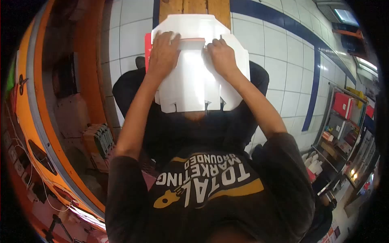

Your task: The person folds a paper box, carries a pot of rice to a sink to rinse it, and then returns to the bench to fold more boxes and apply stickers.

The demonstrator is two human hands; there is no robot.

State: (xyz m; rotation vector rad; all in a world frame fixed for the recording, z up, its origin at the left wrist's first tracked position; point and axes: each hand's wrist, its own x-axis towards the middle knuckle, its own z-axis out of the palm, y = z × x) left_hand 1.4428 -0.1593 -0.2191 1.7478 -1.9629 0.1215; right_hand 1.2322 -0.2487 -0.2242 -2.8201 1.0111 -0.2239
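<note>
A flat white cardboard box blank [188,81] with cut corners and slots along its near edge lies in front of me, over my legs. Between my hands a narrow folded flap [192,41] with a reddish-brown edge stands up a little. My left hand [164,54] rests on the left part of the card, fingers stretched out and slightly blurred. At the flap's right end, my right hand [222,56] is closed, with curled fingers on the cardboard. A red printed edge [148,50] shows under the card on the left.
A wooden surface [194,7] lies beyond the card. White floor tiles [273,52] with a blue stripe spread to the right. An orange cabinet [60,154] runs along my left, beside a stack of cardboard [98,139]. Shelves with a red box [343,104] stand at the right.
</note>
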